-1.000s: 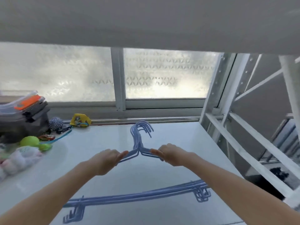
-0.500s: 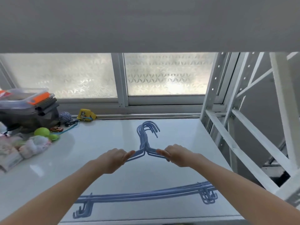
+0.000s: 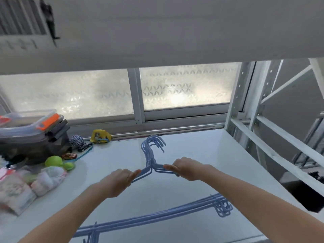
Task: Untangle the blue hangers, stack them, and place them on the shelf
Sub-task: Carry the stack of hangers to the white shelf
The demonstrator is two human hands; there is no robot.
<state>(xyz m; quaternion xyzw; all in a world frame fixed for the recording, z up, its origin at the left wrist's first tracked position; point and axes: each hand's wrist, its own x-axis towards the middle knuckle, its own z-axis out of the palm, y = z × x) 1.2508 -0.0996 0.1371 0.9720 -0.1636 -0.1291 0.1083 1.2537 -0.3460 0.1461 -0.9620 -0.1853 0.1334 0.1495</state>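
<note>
Several blue wire hangers (image 3: 150,161) lie stacked together on the white shelf board (image 3: 201,155), hooks pointing toward the window. My left hand (image 3: 121,179) grips the stack's left shoulder arm. My right hand (image 3: 185,168) grips the right shoulder arm. The lower bars of the hangers (image 3: 157,216) run across the board under my forearms, with clip ends at the right and left.
At the left stand a dark toolbox with clear lid and orange latch (image 3: 33,132), green balls (image 3: 54,161), a bagged bundle of cloth (image 3: 26,183), a yellow item (image 3: 100,136) and a toy car (image 3: 70,156). White shelf uprights (image 3: 245,106) rise at the right. A frosted window (image 3: 175,88) is behind.
The view has tilted up and shifted slightly. Both hands keep the same grip on the hanger stack, which stays on the board in about the same place.
</note>
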